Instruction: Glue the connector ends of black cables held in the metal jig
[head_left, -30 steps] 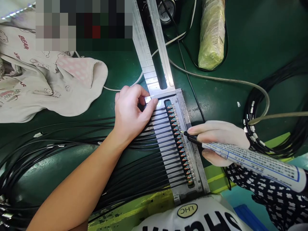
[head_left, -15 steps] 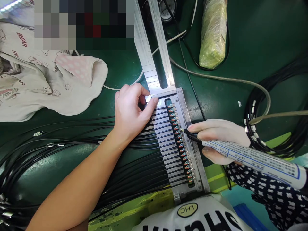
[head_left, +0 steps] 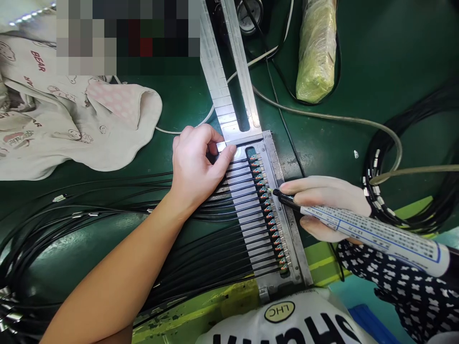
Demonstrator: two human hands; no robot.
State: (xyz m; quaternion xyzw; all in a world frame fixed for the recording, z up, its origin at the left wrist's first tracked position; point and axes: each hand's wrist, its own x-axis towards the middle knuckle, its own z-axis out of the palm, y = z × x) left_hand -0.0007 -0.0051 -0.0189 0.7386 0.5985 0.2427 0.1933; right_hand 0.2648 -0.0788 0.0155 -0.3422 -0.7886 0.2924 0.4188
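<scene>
The metal fixture (head_left: 287, 224) lies in front of you on the green counter (head_left: 344, 143), just right of the centre of view, tilted so its long side runs from 11 to 5 o'clock. Along its slot sits a row of small connectors (head_left: 269, 216), each joined to one of the black cables (head_left: 201, 248) running off toward 9 and 8 o'clock.

At the fixture's 11 o'clock corner, your bare left hand (head_left: 199, 167) pinches the metal, thumb on top and fingers curled at the edge. At 3 o'clock, your right hand (head_left: 330, 196) (this one in a whitish glove) is closed around a white printed tube (head_left: 373, 231), whose black nozzle points at 9 o'clock, just beside the connectors; you cannot tell here whether it touches them.

Farther out from the fixture, a slotted metal frame (head_left: 224, 105) meets its top end and stretches toward 11 o'clock. A plastic-wrapped yellow-green bundle (head_left: 317, 52) lies at 1 o'clock, a coil of black cable (head_left: 376, 186) between 2 and 3, and a printed white cloth (head_left: 118, 129) at 10.
</scene>
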